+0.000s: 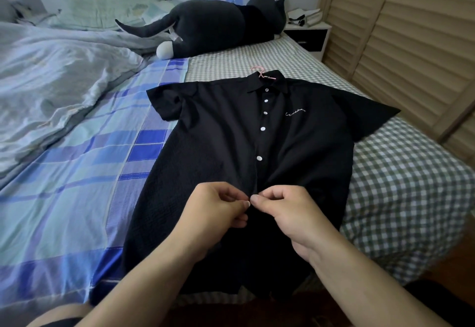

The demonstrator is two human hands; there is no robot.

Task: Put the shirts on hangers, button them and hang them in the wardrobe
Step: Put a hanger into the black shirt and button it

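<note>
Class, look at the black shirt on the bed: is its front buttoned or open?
Mostly buttoned: five white buttons close the black shirt; both hands pinch its lower placket.

Bed (401,172) fills most of frame, covered by green-white checked sheet on right and blue plaid sheet (77,198) on left. Black short-sleeved shirt (218,146) lies flat at centre, collar toward top, pink hanger hook (258,71) showing at collar. Rumpled grey duvet (51,74) at upper left. Dark plush cat (213,26) at top centre. Green pillow (102,5) behind.
</note>
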